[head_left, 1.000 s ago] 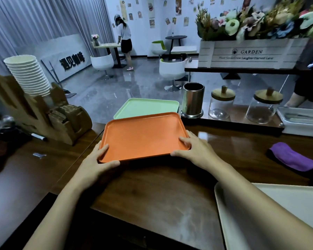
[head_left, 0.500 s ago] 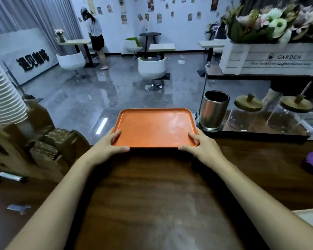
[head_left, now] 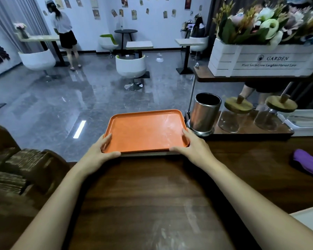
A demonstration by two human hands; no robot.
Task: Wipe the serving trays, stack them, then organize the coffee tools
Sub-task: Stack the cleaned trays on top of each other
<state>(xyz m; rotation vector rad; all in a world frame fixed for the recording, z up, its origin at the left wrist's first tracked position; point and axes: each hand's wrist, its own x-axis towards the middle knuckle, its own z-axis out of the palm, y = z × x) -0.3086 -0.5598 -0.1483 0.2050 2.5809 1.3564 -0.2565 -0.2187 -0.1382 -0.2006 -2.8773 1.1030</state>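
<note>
Orange tray [head_left: 145,130] has moved from mid-counter to the far edge, just left of the steel canister [head_left: 204,112]. It now sits square over the green tray [head_left: 148,154] that showed behind it a second ago; only a thin near edge of that one peeks out. Left hand [head_left: 99,152] and right hand [head_left: 192,147] still clasp the near corners, fingers along the sides, thumbs on the near rim, so it looks landed but not released. This pair reads as stacked, and the white tray [head_left: 311,219], well right of the canister, likely goes next.
</note>
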